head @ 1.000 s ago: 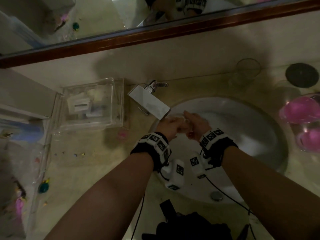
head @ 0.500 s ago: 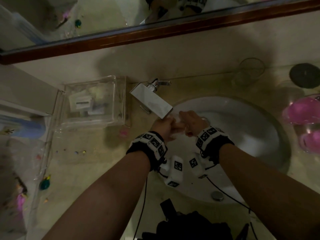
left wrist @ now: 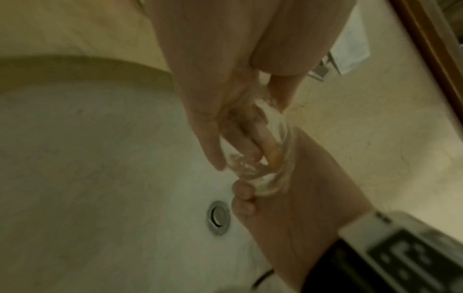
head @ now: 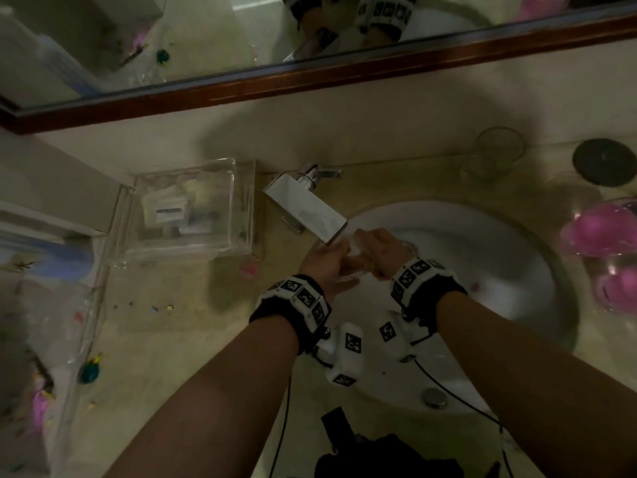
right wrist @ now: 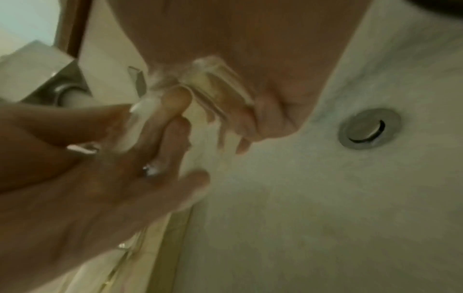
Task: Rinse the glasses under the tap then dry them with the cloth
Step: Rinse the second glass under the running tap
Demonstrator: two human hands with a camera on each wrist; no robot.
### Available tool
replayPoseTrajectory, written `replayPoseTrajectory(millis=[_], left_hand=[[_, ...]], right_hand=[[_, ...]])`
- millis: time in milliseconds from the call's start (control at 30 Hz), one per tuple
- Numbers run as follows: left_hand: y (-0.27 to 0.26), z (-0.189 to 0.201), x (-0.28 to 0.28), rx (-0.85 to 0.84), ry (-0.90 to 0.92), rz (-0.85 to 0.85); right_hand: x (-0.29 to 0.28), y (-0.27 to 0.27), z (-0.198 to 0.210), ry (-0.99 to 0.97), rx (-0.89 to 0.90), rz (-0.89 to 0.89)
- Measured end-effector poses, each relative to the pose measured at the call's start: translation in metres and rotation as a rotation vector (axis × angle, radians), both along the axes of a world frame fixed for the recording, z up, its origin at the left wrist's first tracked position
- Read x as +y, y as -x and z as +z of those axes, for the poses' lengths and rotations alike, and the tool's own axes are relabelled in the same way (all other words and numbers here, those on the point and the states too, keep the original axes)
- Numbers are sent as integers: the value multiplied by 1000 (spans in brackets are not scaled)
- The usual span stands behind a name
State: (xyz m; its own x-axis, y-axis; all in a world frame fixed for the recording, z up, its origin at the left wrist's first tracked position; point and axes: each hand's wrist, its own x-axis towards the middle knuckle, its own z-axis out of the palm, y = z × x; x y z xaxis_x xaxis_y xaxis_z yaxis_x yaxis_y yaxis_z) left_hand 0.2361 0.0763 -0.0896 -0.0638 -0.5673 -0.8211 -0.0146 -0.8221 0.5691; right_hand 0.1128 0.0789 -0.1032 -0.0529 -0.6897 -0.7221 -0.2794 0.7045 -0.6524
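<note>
Glass [left wrist: 265,174], clear and small, is being rinsed under the tap [head: 305,210] over the basin [head: 517,305], gripped by the right hand [head: 381,251], left hand [head: 327,267] fingers [left wrist: 248,142] rubbing inside; drying with cloth is judged next.

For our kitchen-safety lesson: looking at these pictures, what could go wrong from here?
1. The glass is wet and the right hand grips it over the hard sink; it might slip and break.
2. The left hand has fingers inside it; a crack could cut them.
3. The tap spout is close; the glass may knock it.
</note>
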Motion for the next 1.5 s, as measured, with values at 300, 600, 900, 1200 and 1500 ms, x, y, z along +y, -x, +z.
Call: replayPoseTrajectory(millis=[300,600,900,1200,1500], left_hand=[[-8,4,4,-34,84,-146],[-6,15,6,50,-8,56],[-6,16,7,-25,101,-117],[-1,21,1,8,26,41],[-8,13,6,7,68,-38]], right_hand=[[2,-2,7,-178,-179,-156],[5,-8,17,4,-127,-76],[5,-1,25,-113,-120,-27],[-7,-11,14,-74,-20,-26],[-10,-11,20,-143,-17,57]])
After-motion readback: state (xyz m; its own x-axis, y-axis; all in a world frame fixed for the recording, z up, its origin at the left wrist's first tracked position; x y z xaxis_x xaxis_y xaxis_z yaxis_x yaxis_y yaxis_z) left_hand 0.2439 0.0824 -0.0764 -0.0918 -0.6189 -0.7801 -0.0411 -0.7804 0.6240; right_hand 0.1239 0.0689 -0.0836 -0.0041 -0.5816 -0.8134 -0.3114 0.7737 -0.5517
